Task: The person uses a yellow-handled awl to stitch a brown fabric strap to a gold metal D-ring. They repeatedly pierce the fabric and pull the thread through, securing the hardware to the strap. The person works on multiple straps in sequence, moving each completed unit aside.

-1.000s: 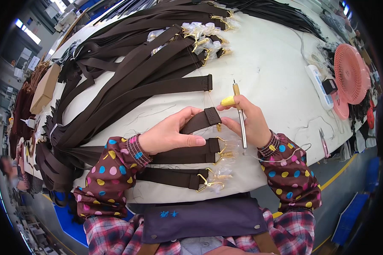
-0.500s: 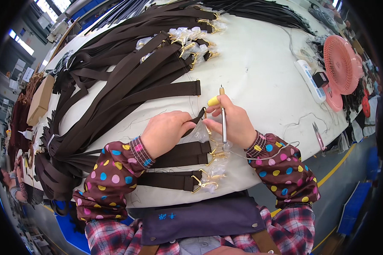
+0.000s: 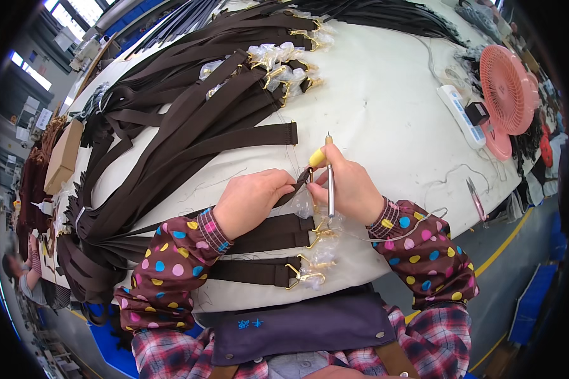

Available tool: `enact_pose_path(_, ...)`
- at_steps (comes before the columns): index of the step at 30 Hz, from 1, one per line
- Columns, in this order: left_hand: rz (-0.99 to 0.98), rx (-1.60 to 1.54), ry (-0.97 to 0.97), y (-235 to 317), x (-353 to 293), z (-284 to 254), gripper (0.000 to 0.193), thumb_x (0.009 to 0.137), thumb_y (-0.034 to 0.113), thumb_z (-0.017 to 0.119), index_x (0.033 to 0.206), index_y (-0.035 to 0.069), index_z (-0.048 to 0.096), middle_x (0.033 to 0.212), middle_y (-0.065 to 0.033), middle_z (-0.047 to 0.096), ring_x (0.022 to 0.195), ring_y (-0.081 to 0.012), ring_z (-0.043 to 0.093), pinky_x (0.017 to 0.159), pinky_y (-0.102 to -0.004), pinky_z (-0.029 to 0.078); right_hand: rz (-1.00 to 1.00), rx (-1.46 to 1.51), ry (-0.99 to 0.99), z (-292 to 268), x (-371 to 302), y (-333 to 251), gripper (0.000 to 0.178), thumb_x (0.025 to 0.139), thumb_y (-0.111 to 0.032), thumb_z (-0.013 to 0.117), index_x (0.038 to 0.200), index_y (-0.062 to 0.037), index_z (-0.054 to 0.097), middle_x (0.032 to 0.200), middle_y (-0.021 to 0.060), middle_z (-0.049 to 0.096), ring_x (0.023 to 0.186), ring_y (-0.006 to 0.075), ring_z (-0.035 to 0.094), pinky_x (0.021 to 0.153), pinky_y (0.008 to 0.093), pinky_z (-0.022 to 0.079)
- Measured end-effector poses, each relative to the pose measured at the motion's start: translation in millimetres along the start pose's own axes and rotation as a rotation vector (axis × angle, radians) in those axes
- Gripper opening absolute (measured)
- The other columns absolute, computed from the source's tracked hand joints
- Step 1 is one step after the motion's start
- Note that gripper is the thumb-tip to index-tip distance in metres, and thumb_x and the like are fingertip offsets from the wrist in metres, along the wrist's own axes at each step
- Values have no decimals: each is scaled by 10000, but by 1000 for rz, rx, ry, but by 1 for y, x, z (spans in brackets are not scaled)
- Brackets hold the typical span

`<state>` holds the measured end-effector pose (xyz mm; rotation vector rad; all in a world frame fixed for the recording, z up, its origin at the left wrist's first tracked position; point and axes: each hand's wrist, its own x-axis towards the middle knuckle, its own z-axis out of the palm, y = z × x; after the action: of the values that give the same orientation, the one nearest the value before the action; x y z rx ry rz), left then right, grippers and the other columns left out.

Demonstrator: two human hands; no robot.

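My left hand (image 3: 250,199) is closed, with thumb and forefinger pinching a dark brown webbing strap (image 3: 301,181) close to its end. The strap's end is bent around a gold metal piece, partly hidden by fingers, with clear plastic wrap (image 3: 302,203) hanging under it. My right hand (image 3: 354,192) grips a slim silver pen-like tool (image 3: 331,189), its narrow tip pointing away from me. Thumb and forefinger of that hand also meet at the strap's end. A yellow finger cover (image 3: 317,157) sits on the forefinger. Just beyond lies another strap's bare end (image 3: 287,134).
Nearer me lie two straps with gold buckles (image 3: 294,273). More bundled brown straps (image 3: 171,132) cover the table's left. On the right are a white power strip (image 3: 460,117), a pink fan (image 3: 506,91) and pink-handled snips (image 3: 477,199). A thin cord (image 3: 385,240) crosses my right sleeve.
The strap's end now folds around the gold piece, where before it stood more apart. My right forefinger has bent down onto it, and my left hand has shifted slightly right.
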<state>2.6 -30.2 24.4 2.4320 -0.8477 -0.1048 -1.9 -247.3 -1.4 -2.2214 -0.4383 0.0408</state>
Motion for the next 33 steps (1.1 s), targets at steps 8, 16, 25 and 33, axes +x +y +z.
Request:
enact_pose_path(8, -86, 700, 489, -68, 37, -35, 475, 830, 402, 713, 1204, 155, 557, 1326, -102, 450, 1257, -314, 435, 1054, -472, 325, -114, -90, 61, 3, 2, 5, 431, 793, -241, 777, 1023, -53, 465, 878, 86, 671, 784, 263, 665, 686, 361, 526)
enact_pose_path(16, -154, 736, 322, -96, 22, -53, 526, 795, 467, 722, 1229, 207, 574, 1299, -135, 491, 1130, -340, 551, 918, -432, 472, -120, -96, 31, 0, 0, 0, 458, 766, -273, 790, 1016, -61, 471, 869, 80, 681, 828, 314, 654, 692, 417, 505)
enact_pose_path(25, 30, 796, 348, -132, -10, -42, 280, 906, 327, 635, 1170, 238, 605, 975, -42, 613, 696, -230, 661, 587, -345, 539, -148, -134, 52, 11, 0, 9, 419, 779, -133, 758, 1066, -45, 466, 865, 85, 651, 828, 283, 645, 716, 368, 518)
enact_pose_path(33, 6, 839, 392, -69, -18, -44, 406, 804, 210, 719, 1194, 186, 608, 1225, -85, 546, 1107, -280, 545, 924, -406, 414, -284, -280, 211, -2, 11, -8, 417, 753, -233, 803, 991, -55, 510, 829, 106, 617, 801, 305, 629, 692, 378, 508)
